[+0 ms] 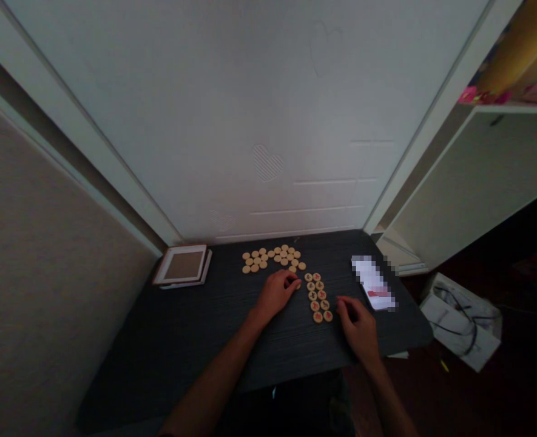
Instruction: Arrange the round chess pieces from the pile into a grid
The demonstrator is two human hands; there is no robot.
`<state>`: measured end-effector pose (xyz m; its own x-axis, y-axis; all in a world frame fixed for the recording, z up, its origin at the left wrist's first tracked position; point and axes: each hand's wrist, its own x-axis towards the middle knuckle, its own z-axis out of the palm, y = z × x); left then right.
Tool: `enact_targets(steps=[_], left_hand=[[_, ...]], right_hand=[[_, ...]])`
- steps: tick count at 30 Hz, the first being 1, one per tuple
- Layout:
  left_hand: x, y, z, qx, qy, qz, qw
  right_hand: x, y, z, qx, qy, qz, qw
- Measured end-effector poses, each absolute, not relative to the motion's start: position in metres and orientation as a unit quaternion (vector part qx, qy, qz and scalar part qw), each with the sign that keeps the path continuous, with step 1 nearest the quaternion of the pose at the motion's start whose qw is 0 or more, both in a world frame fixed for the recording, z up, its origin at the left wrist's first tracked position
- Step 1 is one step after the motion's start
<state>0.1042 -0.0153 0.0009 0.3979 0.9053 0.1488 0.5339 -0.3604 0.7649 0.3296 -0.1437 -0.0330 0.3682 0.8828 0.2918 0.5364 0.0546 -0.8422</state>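
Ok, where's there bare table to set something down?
Biggest bare patch: the table between the frame and the left forearm. Smaller: between the lettered discs and the front edge. Crowded: around the left hand, between the plain discs and lettered discs; the right hand sits close beside the latter.

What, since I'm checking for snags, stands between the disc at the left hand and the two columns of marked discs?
Nothing visible does: only bare dark tabletop separates the disc at the left hand from the marked discs.
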Motion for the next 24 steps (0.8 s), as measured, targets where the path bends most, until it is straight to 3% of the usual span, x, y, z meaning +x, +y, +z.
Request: enact_targets(steps=[8, 24], left_hand=[[0.098, -0.022, -0.004, 0.822, 0.431, 0.280, 0.245], [0.111, -0.014, -0.009, 0.817, 0.441, 0.293, 0.230]], right_hand=[[0.330, -0.145, -0.035, -0.671, -0.514, 0.202, 0.494], [0.328, -0.145, -0.032, -0.679, -0.503, 0.211, 0.491]])
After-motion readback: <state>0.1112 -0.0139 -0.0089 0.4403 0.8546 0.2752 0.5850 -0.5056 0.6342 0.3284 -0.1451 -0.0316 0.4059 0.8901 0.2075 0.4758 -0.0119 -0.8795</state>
